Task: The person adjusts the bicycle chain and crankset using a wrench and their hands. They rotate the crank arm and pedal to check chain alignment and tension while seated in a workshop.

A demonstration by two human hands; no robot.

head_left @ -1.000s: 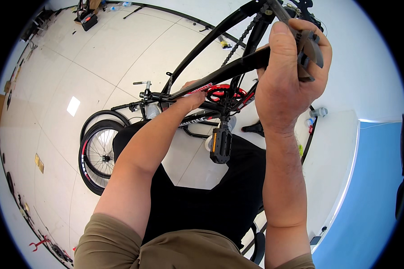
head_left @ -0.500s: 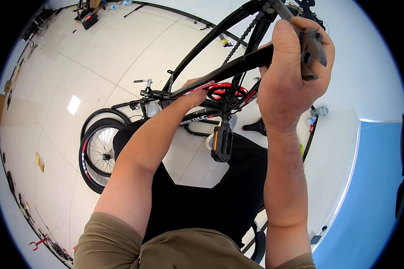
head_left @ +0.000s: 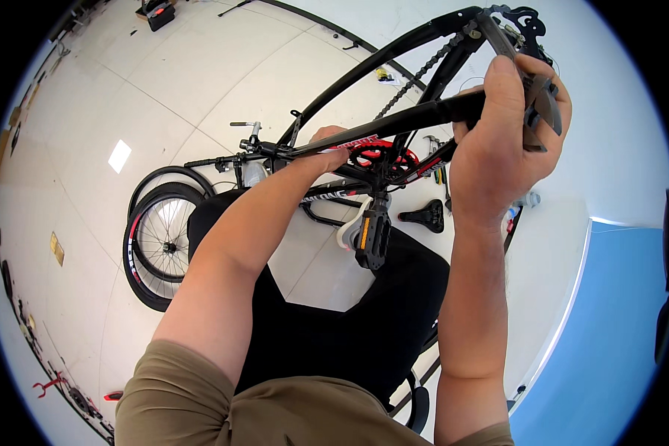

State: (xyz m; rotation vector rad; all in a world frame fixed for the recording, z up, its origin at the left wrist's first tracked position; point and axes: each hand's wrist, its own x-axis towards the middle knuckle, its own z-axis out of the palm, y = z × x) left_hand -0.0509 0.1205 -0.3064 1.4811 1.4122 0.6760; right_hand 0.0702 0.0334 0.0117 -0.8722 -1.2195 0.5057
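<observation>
A black bicycle frame (head_left: 394, 119) with red and white markings is tilted across my lap. My left hand (head_left: 328, 154) is wrapped round one of its tubes, beside the red chainring (head_left: 401, 154); part of its fingers is hidden behind the tube. At the frame's rear end, my right hand (head_left: 509, 126) is closed round an adjustable wrench (head_left: 545, 111). The wrench's jaws stick out past the fingers, and its handle runs up toward the dropout. Whether that hand also touches the frame, I cannot tell. A chain (head_left: 420, 78) hangs between the tubes, and a black pedal (head_left: 373, 236) points toward me.
On the tiled floor at left lies a wheel (head_left: 156, 245) with a black tyre. A black saddle (head_left: 424, 216) is on the floor beyond my right knee, with hand tools (head_left: 440, 167) near it. A toolbox (head_left: 160, 15) stands far left. At right is a blue-and-white wall (head_left: 602, 297).
My right hand and the wrench sit slightly lower and farther right in the picture, along with the frame's rear end. More of the saddle and the tools now shows. Both grips look the same.
</observation>
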